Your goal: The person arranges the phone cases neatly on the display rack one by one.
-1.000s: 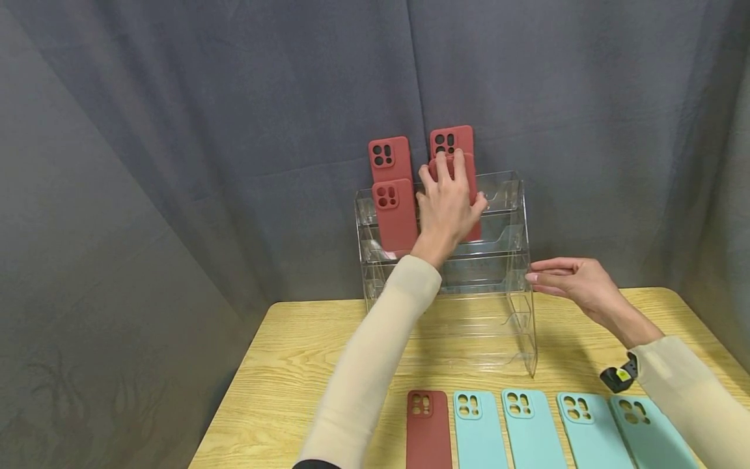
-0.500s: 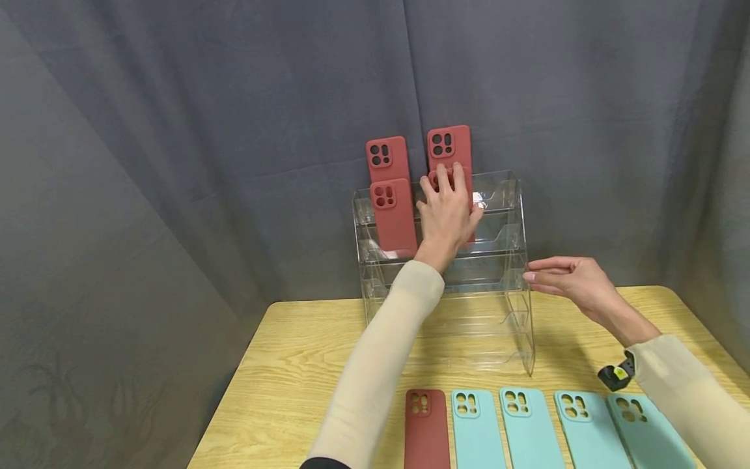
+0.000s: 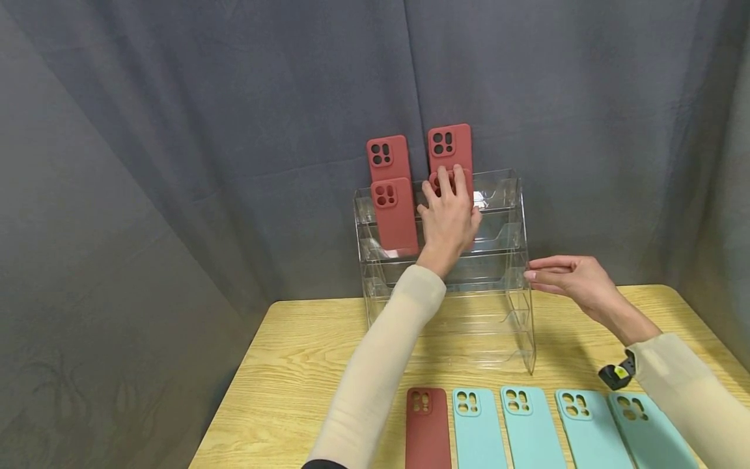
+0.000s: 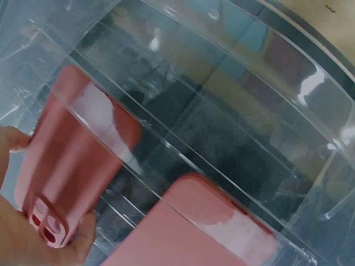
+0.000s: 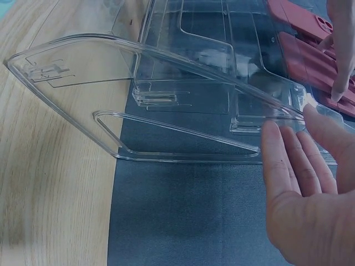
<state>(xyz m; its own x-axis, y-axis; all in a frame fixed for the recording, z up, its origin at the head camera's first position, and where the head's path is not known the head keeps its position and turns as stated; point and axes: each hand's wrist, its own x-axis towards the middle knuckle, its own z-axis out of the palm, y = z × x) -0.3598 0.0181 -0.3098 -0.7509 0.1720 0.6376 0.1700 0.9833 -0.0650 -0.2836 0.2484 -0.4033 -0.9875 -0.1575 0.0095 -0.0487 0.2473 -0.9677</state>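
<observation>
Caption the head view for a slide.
Left hand holding a red phone case in a clear tiered rack, right hand at the rack's side.

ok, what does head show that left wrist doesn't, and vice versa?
Head only: the right hand beside the clear rack, with a black device at its wrist.
Left wrist only: the held red case with its middle uncovered; in head the left hand mostly hides that.
Both: left hand, clear rack, held red case, neighbouring red case.
</observation>
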